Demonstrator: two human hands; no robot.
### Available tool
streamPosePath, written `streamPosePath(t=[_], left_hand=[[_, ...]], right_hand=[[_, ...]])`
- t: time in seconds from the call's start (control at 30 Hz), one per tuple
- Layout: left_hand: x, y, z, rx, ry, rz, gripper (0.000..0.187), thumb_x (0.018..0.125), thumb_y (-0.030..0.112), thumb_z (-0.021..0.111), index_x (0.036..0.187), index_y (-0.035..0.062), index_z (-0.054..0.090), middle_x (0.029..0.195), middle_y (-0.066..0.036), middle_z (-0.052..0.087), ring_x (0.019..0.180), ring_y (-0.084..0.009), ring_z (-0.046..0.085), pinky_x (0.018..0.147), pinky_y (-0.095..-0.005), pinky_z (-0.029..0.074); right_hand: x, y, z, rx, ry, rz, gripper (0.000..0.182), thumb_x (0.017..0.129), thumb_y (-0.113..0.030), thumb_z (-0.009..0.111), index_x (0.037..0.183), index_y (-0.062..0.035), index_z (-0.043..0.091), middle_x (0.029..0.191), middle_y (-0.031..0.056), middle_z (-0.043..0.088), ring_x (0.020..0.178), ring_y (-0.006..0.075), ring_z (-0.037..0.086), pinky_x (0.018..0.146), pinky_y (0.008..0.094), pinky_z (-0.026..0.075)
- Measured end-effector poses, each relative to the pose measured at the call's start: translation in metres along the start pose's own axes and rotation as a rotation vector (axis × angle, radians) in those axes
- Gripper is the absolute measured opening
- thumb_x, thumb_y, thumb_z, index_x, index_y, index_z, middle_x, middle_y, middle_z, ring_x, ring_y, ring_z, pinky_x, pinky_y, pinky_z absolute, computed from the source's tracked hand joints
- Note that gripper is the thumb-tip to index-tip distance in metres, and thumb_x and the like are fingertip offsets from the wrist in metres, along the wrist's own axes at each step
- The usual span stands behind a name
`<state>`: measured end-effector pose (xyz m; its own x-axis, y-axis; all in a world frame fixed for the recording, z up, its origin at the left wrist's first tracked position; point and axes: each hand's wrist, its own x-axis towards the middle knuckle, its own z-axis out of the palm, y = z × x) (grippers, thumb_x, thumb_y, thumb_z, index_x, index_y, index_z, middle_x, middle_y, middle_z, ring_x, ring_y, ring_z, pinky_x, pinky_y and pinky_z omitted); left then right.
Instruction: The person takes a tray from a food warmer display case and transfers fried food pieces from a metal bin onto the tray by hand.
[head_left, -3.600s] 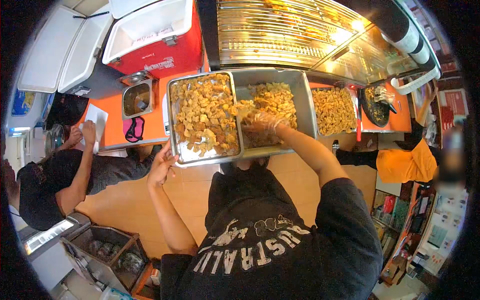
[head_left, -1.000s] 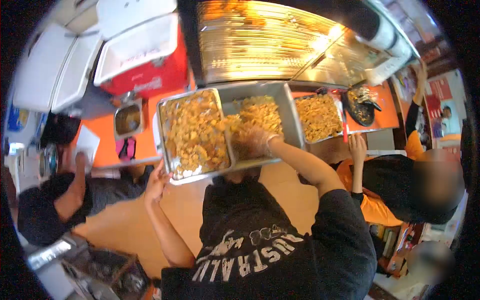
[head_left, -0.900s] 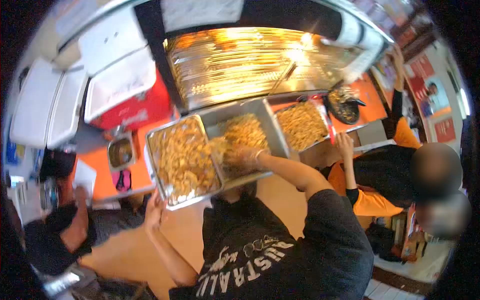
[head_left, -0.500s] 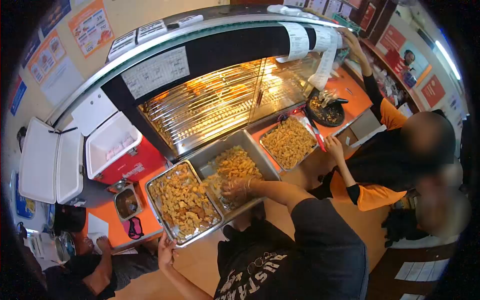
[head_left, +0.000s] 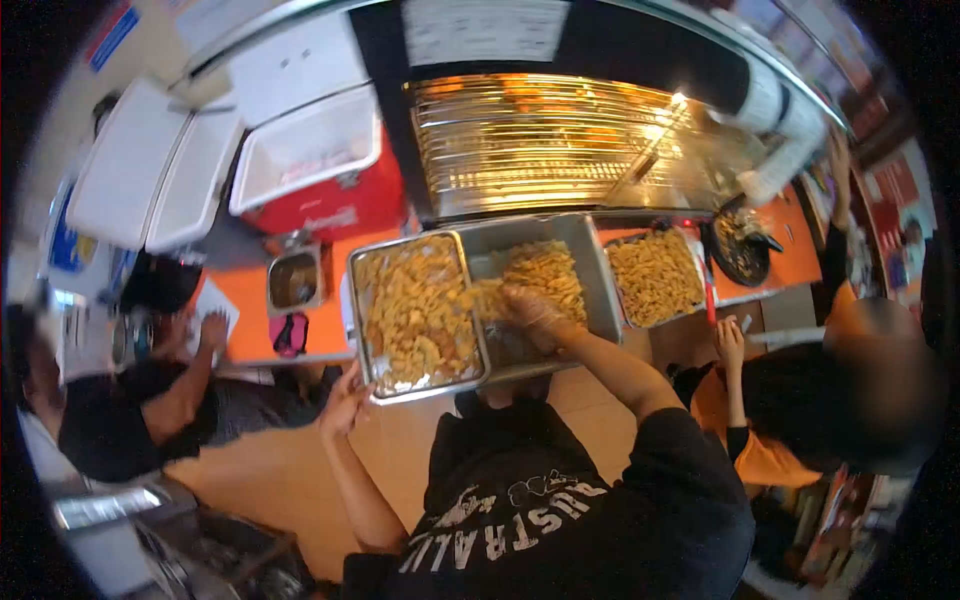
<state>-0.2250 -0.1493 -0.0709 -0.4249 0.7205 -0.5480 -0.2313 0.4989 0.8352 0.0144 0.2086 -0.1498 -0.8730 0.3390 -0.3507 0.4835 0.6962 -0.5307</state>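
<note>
My left hand [head_left: 345, 402] grips the near left corner of a shallow metal tray [head_left: 484, 372] full of small fried, battered pieces [head_left: 415, 310]. This tray rests over the left part of a deep steel pan [head_left: 606, 270]. In a clear plastic glove, my right hand [head_left: 538, 318] is inside the pan's open right part, close to the tray's right rim. Its fingers are closed around some fried pieces [head_left: 487, 300], which show at the fingertips. Behind it lies a heap of longer fried pieces [head_left: 548, 272] in the pan.
A second tray of fried pieces [head_left: 655, 275] stands right of the pan, with red-handled tongs [head_left: 710, 290] and a black bowl [head_left: 740, 245] beyond. Behind is a lit warming cabinet [head_left: 540, 140]. A red cooler [head_left: 325, 200] and small steel container [head_left: 295, 282] stand left. People are at both sides.
The camera view has swung, shifting the counter rightward in the picture. My right hand has come up from the heap toward the tray's rim with fried pieces. My left hand stays at the tray's corner.
</note>
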Motion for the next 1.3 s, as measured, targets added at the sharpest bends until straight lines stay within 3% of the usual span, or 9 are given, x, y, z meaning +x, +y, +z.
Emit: streamPosePath(t=[0.07, 0.13, 0.33, 0.4, 0.63, 0.77, 0.83, 1.03, 1.3], left_hand=[[-0.006, 0.010, 0.004, -0.056, -0.009, -0.014, 0.073, 0.091, 0.002, 0.063, 0.155, 0.0114, 0.029, 0.120, -0.009, 0.062, 0.070, -0.0087, 0.058, 0.042, -0.0219, 0.046], [0.000, 0.001, -0.001, -0.043, -0.025, -0.008, 0.072, 0.091, 0.008, 0.066, 0.154, 0.0135, 0.032, 0.114, -0.007, 0.062, 0.059, -0.0063, 0.053, 0.041, -0.0205, 0.047], [-0.002, 0.003, 0.004, -0.112, -0.029, 0.006, 0.074, 0.092, 0.004, 0.062, 0.156, 0.0123, 0.026, 0.129, -0.010, 0.060, 0.079, -0.0068, 0.061, 0.042, -0.0183, 0.046], [-0.001, -0.002, 0.000, -0.097, -0.050, 0.003, 0.074, 0.092, 0.005, 0.062, 0.156, 0.0140, 0.026, 0.130, -0.009, 0.060, 0.083, -0.0059, 0.061, 0.042, -0.0183, 0.046], [-0.003, -0.001, 0.004, -0.170, -0.050, 0.051, 0.077, 0.090, 0.004, 0.063, 0.157, 0.0177, 0.025, 0.118, -0.004, 0.066, 0.076, -0.0040, 0.058, 0.042, -0.0184, 0.045], [-0.006, 0.007, 0.009, -0.166, -0.025, 0.047, 0.078, 0.089, 0.004, 0.064, 0.156, 0.0173, 0.026, 0.101, 0.001, 0.065, 0.066, -0.0028, 0.050, 0.043, -0.0178, 0.045], [-0.006, 0.005, 0.005, -0.150, -0.045, 0.049, 0.078, 0.089, 0.004, 0.064, 0.156, 0.0172, 0.026, 0.098, 0.002, 0.063, 0.064, -0.0029, 0.048, 0.043, -0.0177, 0.045], [0.002, -0.010, 0.003, -0.191, -0.028, 0.056, 0.077, 0.089, 0.003, 0.064, 0.156, 0.0174, 0.028, 0.097, 0.001, 0.063, 0.063, -0.0038, 0.047, 0.042, -0.0185, 0.045], [0.001, -0.009, 0.002, -0.115, -0.022, 0.032, 0.076, 0.090, 0.002, 0.062, 0.156, 0.0157, 0.027, 0.114, -0.009, 0.063, 0.073, -0.0077, 0.056, 0.042, -0.0205, 0.046]], right_hand=[[-0.003, -0.020, -0.010, -0.085, -0.073, 0.258, 0.047, 0.098, -0.033, 0.053, 0.133, -0.0019, 0.049, 0.113, 0.0123, 0.065, 0.102, 0.0288, 0.064, 0.088, 0.0372, 0.052], [-0.020, -0.009, -0.001, 1.027, 0.446, 0.401, 0.044, 0.099, -0.037, 0.051, 0.126, -0.0024, 0.056, 0.126, 0.0170, 0.061, 0.102, 0.0264, 0.063, 0.083, 0.0424, 0.053], [-0.009, 0.013, -0.027, 1.638, 0.268, 0.328, 0.046, 0.099, -0.038, 0.047, 0.134, -0.0076, 0.052, 0.128, 0.0170, 0.058, 0.108, 0.0280, 0.062, 0.084, 0.0414, 0.054], [-0.015, -0.007, -0.043, 1.559, 0.344, 0.525, 0.036, 0.100, -0.035, 0.045, 0.121, -0.0099, 0.061, 0.117, 0.0128, 0.064, 0.101, 0.0252, 0.064, 0.080, 0.0410, 0.055], [-0.021, -0.139, -0.077, 1.464, 0.036, 0.162, 0.027, 0.093, -0.035, 0.063, 0.089, -0.0084, 0.065, 0.087, 0.0044, 0.064, 0.084, 0.0145, 0.060, 0.063, 0.0304, 0.049], [0.021, -0.158, -0.022, 0.842, 0.014, -0.220, 0.032, 0.092, -0.030, 0.056, 0.111, -0.0039, 0.062, 0.095, 0.0100, 0.066, 0.088, 0.0292, 0.063, 0.080, 0.0404, 0.051], [0.021, -0.201, -0.003, 0.600, 0.297, -0.051, 0.034, 0.088, -0.023, 0.057, 0.115, -0.0022, 0.060, 0.114, 0.0172, 0.062, 0.108, 0.0360, 0.057, 0.093, 0.0429, 0.046], [0.002, -0.230, 0.031, -0.353, 0.403, -0.314, 0.041, 0.090, -0.028, 0.057, 0.124, -0.0052, 0.057, 0.134, 0.0182, 0.051, 0.127, 0.0373, 0.045, 0.104, 0.0526, 0.036], [-0.014, -0.206, 0.012, -0.229, 0.641, -0.392, 0.047, 0.089, -0.030, 0.058, 0.132, -0.0116, 0.055, 0.132, 0.0157, 0.052, 0.132, 0.0349, 0.042, 0.113, 0.0552, 0.027]])
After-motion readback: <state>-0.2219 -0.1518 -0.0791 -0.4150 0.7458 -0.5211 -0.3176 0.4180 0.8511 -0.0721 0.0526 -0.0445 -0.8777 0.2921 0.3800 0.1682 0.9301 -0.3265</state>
